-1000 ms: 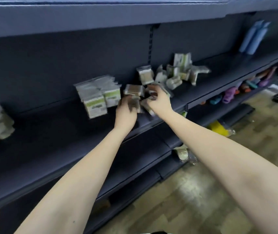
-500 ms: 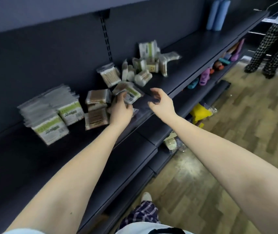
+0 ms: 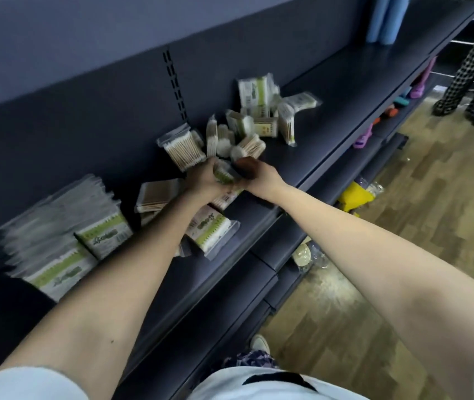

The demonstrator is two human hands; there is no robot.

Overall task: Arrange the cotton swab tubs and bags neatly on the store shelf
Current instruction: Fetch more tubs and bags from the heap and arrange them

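Half a sec. on, the right hand (image 3: 259, 176) has closed the gap & now meets the left hand (image 3: 202, 180) over the middle of the shelf (image 3: 331, 116); before, it hung apart w/ fingers spread. Both hands come together on one green-label pkt (image 3: 224, 174) of cotton swabs, held over other loose packs.

The left hand grips the pkt, fingers curled round its near end. The right hand is at the far end, but a dark blur covers its fingertips. Can't tell if it pinches the pkt or only steadies it.

To the left, a neat stack of bags (image 3: 57, 241) stands in rows, labels front. Between stack & hands lie a flat bag of wooden-stick swabs (image 3: 158, 194) & a loose green-label bag (image 3: 212, 229), skew & near the shelf edge. Beyond the hands sits a jumble (image 3: 259, 116) of bags & round tubs (image 3: 247, 147), tipped every way.

Judgement: the step in hand looks like squaring up this pkt for the row. Done well means holding it by the edges, not the soft middle, turning the label front, then setting it flush beside the stack w/ no overlap. The loose bag near the lip could be knocked off by a forearm, so arms are best kept high.
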